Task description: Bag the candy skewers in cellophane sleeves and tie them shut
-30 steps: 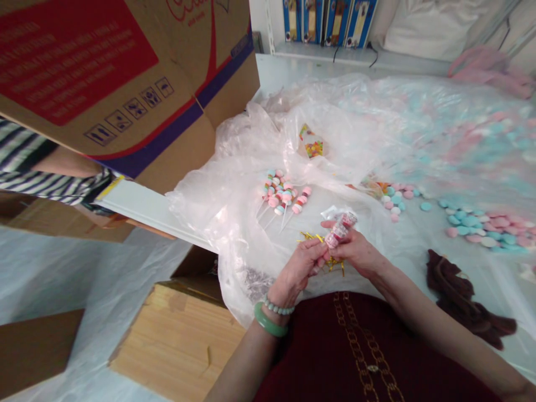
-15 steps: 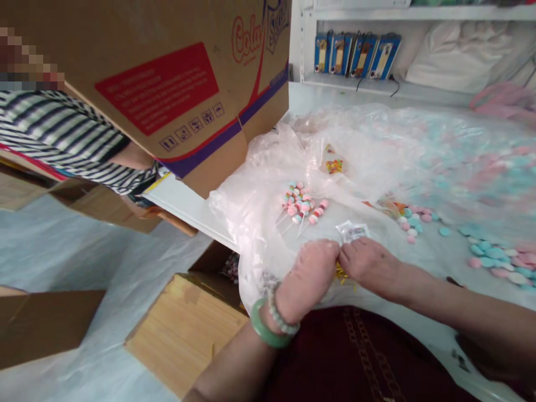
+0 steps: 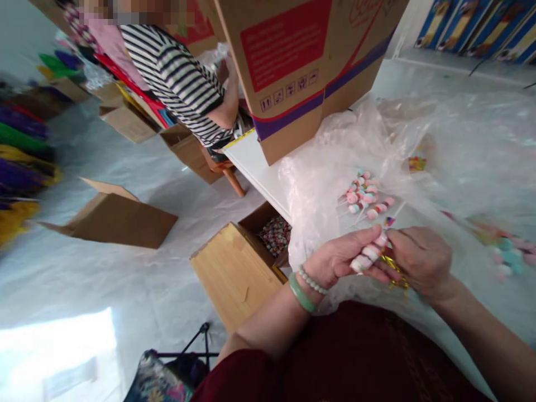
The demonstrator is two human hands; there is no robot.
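We can read no words anywhere. On the cardboard carton (image 3: 310,72), up beyond our grip, we see a red panel (image 3: 288,42) of white print too small to make out, and below it a row of small black handling symbols (image 3: 288,92); red script at its top edge is cut off.

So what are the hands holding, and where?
Left hand cradles a candy skewer across its fingers, along the sweets. Right hand pinches a gold twist tie at the skewer's near end.
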